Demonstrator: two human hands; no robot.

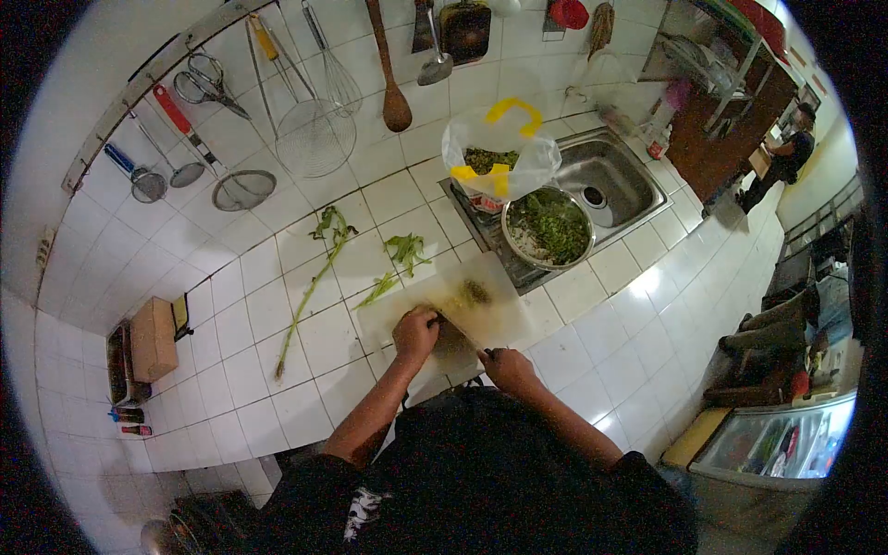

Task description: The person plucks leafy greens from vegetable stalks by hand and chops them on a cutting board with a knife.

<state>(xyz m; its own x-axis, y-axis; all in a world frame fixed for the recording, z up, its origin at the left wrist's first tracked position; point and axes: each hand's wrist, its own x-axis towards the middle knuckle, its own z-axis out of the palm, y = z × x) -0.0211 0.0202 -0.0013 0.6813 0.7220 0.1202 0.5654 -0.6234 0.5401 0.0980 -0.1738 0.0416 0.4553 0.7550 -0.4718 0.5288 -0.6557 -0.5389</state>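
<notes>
My right hand (511, 370) is closed around the dark handle of a knife (461, 329), at the near right edge of the cutting board (513, 310). The thin blade slants up and left across the board towards my left hand (416, 335). My left hand has its fingers curled together at the blade's far end, by something small and dark that I cannot make out. A small heap of chopped greens (474, 292) lies on the board past the blade. Beyond the board, a steel bowl (588, 248) holds chopped greens and pale pieces.
A long green stalk (319, 277) and leafy sprigs (405, 250) lie on the tiled counter (319, 393). A plastic bag (544, 157) with greens stands behind the bowl, beside a steel sink (638, 176). Strainers and a wooden spoon (397, 106) hang above. Another person (791, 157) is far right.
</notes>
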